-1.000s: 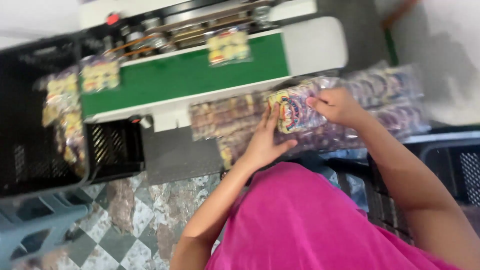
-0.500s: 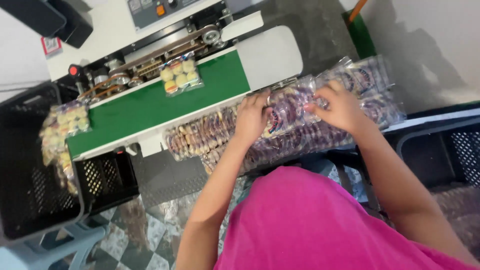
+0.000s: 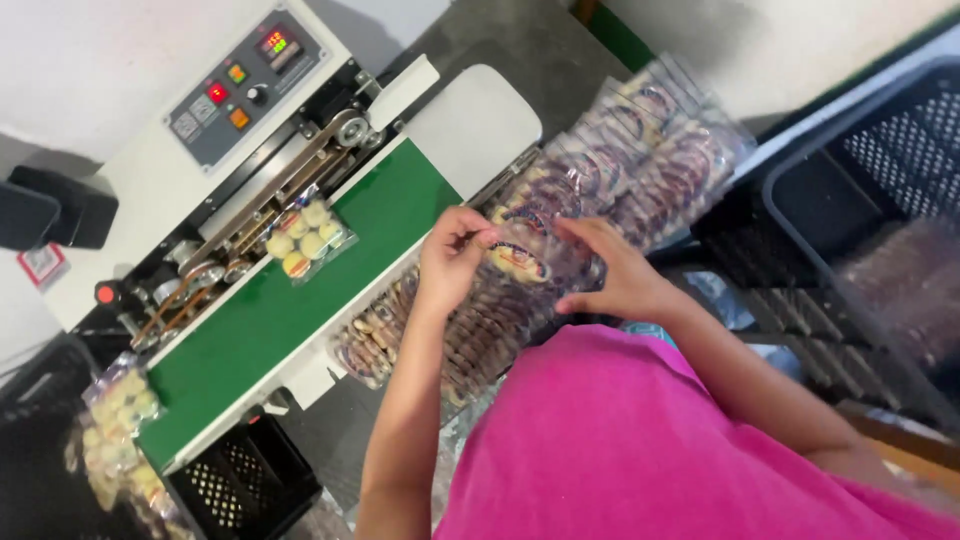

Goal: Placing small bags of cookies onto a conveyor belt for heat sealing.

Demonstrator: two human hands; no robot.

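A white band-sealing machine (image 3: 150, 190) is stretching diagonally from seven o'clock up to one o'clock, its green conveyor belt (image 3: 290, 300) running along the same line. Black plastic crates (image 3: 860, 170) are sitting at three o'clock, and another crate (image 3: 240, 490) is standing under the belt at seven o'clock. A long row of clear cookie packets (image 3: 640, 150) is lying beside the belt, fanning from the centre out toward two o'clock.

The person in the pink shirt (image 3: 620, 440) is reaching both forearms up from six o'clock, elbows bent, wrists meeting near the centre. The left hand (image 3: 450, 262) is arching with its knuckles upward, its fingers curled together and pinching the left end of a clear packet (image 3: 525, 258). The right hand (image 3: 620, 275) is lying flatter, palm down, fingers slightly spread and pressing on the packet's right end. The packet is being held just above the row, at the centre, its long axis lying roughly from nine o'clock to three o'clock; blur is hiding its edges.

A sealed bag of pale round cookies (image 3: 305, 238) is riding on the belt at ten o'clock, its long axis following the belt.
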